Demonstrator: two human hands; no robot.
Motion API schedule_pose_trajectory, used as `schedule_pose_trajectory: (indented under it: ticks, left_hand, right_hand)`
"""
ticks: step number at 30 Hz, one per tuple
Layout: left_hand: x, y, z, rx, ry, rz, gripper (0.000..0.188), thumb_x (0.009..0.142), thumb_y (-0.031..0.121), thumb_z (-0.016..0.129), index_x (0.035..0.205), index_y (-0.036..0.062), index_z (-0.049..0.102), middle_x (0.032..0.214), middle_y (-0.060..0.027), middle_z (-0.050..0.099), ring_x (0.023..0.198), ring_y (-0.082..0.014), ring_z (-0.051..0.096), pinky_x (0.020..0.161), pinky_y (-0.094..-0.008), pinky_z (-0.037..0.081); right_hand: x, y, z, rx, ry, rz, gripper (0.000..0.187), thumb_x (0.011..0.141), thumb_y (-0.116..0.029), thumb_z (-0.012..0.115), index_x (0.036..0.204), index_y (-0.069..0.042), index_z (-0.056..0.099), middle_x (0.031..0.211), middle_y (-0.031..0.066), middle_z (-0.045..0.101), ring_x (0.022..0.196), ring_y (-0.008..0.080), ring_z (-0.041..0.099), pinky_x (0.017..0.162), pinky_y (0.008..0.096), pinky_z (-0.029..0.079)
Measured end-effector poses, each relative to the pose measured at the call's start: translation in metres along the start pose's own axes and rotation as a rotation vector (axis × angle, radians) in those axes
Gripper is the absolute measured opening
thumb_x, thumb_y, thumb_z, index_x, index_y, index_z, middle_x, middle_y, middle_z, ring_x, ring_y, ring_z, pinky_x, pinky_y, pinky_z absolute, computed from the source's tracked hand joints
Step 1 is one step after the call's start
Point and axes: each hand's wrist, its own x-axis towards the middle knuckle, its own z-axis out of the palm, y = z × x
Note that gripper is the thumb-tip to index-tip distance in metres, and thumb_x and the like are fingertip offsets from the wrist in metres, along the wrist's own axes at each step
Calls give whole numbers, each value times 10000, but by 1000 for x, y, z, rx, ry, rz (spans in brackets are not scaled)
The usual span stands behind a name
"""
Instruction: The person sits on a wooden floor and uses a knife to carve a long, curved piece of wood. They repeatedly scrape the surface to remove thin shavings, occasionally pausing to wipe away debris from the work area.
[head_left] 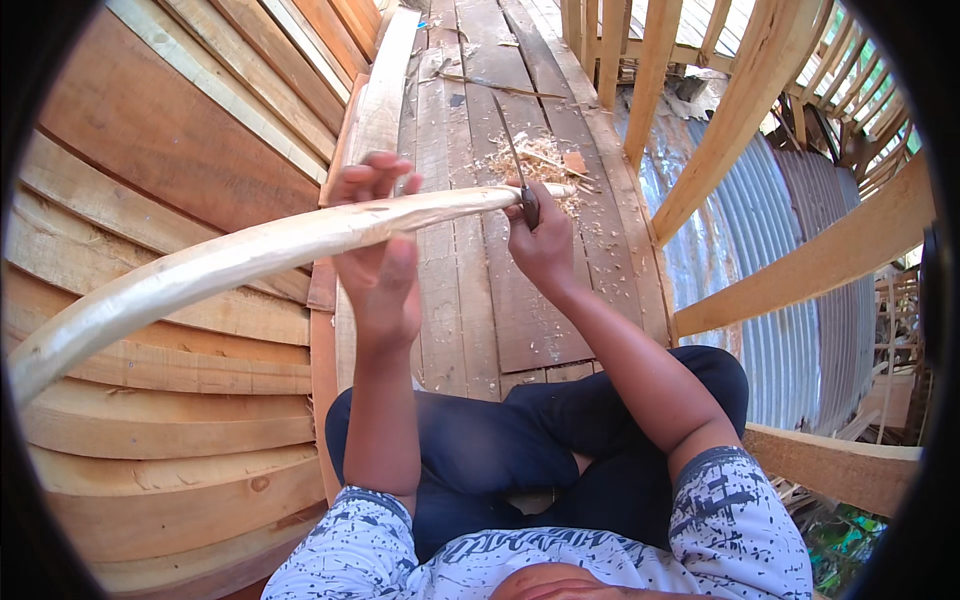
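Pole [240, 250], long axis aslant, thin end rightward; left hand [380, 285] loosely open beneath, right hand [545, 240] tight round knife [530, 204]

You have no readable words, labels, numbers or signs before you. The dark print on your shirt [452, 572] — across the chest and on both sleeves [350, 540] — shows no letters that can be made out.

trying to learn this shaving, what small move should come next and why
Probably close the left hand around the pale pole before working the knife: that hand looks loosely open about the wood, while the right hand grips the knife near the pole's end, so a firmer hold may steady it.
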Motion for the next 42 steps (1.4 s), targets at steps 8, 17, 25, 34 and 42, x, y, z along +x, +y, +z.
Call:
schedule_pose_trajectory:
  ticks: [8,17,25,34,42]
  left_hand:
    - [9,68,-43,-257,108,84,359,940,485,574,1071,157,508,810,-14,517,813,-185,550,853,-452,491]
    - [0,75,-41,-40,-12,78,194,849,214,577,724,144,447,565,-32,462,493,-163,459,586,-311,438]
    - [-3,57,-42,-125,-154,144,176,713,121,622,712,79,450,624,-98,529,555,-195,535,557,-283,483]
    - [-4,59,-45,-136,59,163,222,760,213,599,760,103,406,566,-53,486,496,-165,489,511,-272,447]
    - [-7,60,-33,-109,22,185,188,777,173,568,788,90,400,599,-89,501,519,-179,496,549,-296,464]
  right_hand:
    - [3,32,-5,-112,-301,120,257,922,-232,648,1100,-50,617,754,63,612,669,142,524,642,336,450]
    - [3,-55,-6,-81,-613,287,241,942,-252,593,926,-13,625,676,53,517,650,144,497,634,331,433]
    - [-14,-61,1,-344,-628,319,514,1019,-361,376,777,25,612,725,236,616,701,397,605,692,495,451]
    - [-44,-60,14,-338,-320,147,552,978,-273,352,583,16,607,606,270,590,604,482,589,650,552,480]
    - [-45,-72,9,-361,-283,44,539,968,-265,388,556,12,598,547,255,563,498,433,574,533,527,484]
